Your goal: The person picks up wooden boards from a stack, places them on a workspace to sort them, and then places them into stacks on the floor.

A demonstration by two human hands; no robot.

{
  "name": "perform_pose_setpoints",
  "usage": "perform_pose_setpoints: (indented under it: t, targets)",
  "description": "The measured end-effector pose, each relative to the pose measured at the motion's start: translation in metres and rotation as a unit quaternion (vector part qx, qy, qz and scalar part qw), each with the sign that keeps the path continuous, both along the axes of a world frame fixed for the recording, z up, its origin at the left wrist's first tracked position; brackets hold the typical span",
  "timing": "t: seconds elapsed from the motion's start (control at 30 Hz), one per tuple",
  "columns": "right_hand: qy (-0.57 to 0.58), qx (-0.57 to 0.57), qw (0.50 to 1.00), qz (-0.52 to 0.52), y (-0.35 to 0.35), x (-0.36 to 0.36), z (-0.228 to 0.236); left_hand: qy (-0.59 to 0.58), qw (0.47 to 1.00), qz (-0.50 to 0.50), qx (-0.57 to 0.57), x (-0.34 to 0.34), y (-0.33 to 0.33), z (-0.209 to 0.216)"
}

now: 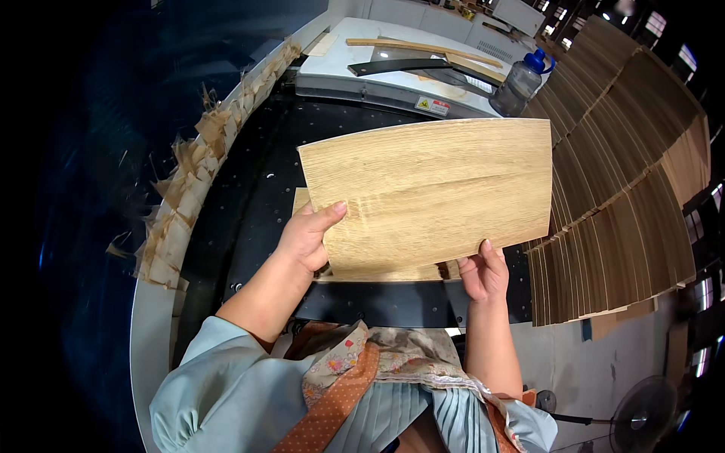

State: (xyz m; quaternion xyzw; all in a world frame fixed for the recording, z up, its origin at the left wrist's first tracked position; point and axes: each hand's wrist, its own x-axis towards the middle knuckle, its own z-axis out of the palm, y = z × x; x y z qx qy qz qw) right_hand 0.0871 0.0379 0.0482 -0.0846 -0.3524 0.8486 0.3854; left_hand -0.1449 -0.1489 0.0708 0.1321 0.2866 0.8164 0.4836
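A wood-grain board (438, 196), thin and light brown, is held up in front of me over the black table. My left hand (308, 232) grips its left end, thumb on the face and fingers hidden behind. At the lower right edge, my right hand (485, 272) pinches the board with the thumb on its near side and the fingers below and behind. Beneath the raised board, part of another light wooden piece (377, 276) shows along the lower edge; most of it is covered.
The black perforated table (253, 189) has a side rail with ragged tape strips (204, 151) on the left. Behind stands a white machine top (408, 34) with wooden strips and a blue-capped bottle (521, 81). Tall stacks of brown boards (612, 181) rise on the right; a fan (643, 414) stands lower right.
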Motion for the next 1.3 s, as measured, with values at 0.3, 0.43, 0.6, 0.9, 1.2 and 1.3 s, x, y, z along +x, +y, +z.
perform_pose_setpoints:
  t: [0.3, 0.43, 0.6, 0.9, 1.2, 1.3]
  targets:
    - [-0.007, -0.059, 0.998, 0.015, -0.01, -0.044, -0.001, 0.03, 0.991, 0.116, -0.057, -0.054, 0.01, -0.02]
    - [-0.034, -0.088, 0.996, 0.004, -0.011, -0.069, -0.003, 0.325, 0.881, 0.312, -0.144, -0.059, 0.023, -0.003]
    - [-0.101, -0.147, 0.984, -0.023, -0.018, -0.108, -0.006, 0.886, 0.437, 0.034, -0.152, -0.021, 0.04, 0.031]
    - [-0.073, -0.195, 0.977, 0.042, -0.019, -0.158, -0.025, 0.906, 0.347, 0.005, -0.241, -0.041, 0.081, -0.013]
    - [-0.138, -0.124, 0.953, 0.241, 0.02, -0.181, -0.013, 0.893, 0.362, -0.006, -0.266, -0.1, 0.102, -0.012]
    - [-0.099, -0.064, 0.946, 0.302, 0.029, -0.15, 0.005, 0.869, 0.354, 0.014, -0.345, -0.142, 0.115, -0.017]
